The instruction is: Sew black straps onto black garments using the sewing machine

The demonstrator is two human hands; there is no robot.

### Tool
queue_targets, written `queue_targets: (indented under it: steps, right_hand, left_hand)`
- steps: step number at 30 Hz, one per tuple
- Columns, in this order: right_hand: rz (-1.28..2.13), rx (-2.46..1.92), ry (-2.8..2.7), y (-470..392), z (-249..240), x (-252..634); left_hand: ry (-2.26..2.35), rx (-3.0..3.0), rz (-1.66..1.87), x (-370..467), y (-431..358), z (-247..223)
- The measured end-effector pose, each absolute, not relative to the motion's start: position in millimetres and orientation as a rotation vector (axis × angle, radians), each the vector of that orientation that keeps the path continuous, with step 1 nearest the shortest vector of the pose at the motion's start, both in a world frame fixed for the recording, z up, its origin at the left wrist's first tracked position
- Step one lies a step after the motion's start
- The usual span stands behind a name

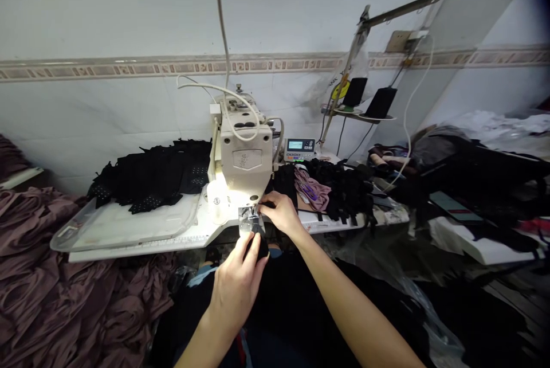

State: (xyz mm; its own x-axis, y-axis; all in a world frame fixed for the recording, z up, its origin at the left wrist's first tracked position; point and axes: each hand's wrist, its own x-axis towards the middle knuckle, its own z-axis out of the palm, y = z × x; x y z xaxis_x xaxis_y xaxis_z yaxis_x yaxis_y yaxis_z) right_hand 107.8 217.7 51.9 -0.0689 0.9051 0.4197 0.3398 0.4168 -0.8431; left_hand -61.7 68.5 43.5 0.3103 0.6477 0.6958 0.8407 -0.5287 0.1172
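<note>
A white sewing machine (246, 164) stands in front of me, its lamp lighting the needle area and presser foot (253, 214). My left hand (240, 270) is closed on a piece of black fabric (258, 246) just in front of the foot, with thumb and fingers pinching it. To the right of the needle, my right hand (279, 211) has its fingertips bent in close beside the presser foot. Whatever those fingertips grip, if anything, is too small to make out.
Black fabric pieces (150, 173) lie on a clear plastic sheet at the left. Mauve cloth (64, 288) is heaped below. A control panel (299, 149), black straps (344, 184) and a thread stand with black spools (380, 102) are on the right, near a phone (454, 207).
</note>
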Motion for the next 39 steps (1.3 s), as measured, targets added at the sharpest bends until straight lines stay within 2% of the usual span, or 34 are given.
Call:
queue_targets:
  steps: [13,18,21,24,28,32,39]
  right_hand:
    - [0.738,-1.129,-1.507,237,43,96]
    - [0.882,-1.112,-1.335,220,22,101]
    - [0.965,-1.137,-1.254,190,5,109]
    - [1.252,-1.115,-1.252,154,-11,122]
    - [1.606,-1.075,-1.237,125,-13,139]
    - [1.513,-1.091,-1.171,119,2,141]
    - [1.356,-1.08,-1.346,98,13,132]
  left_hand:
    - [-1.532,-2.28,-0.933,-55,81,43]
    - [-1.56,-2.381,-1.306,-76,68,44]
    - [-1.79,-2.456,-1.567,-104,60,42]
    - [-1.955,-2.679,-1.426,-137,58,35]
    - [-1.853,-2.731,-1.135,-168,61,16]
    - [-1.92,-2.503,-1.051,-169,64,-3]
    - [-2.244,-2.206,-1.337,-150,71,-29]
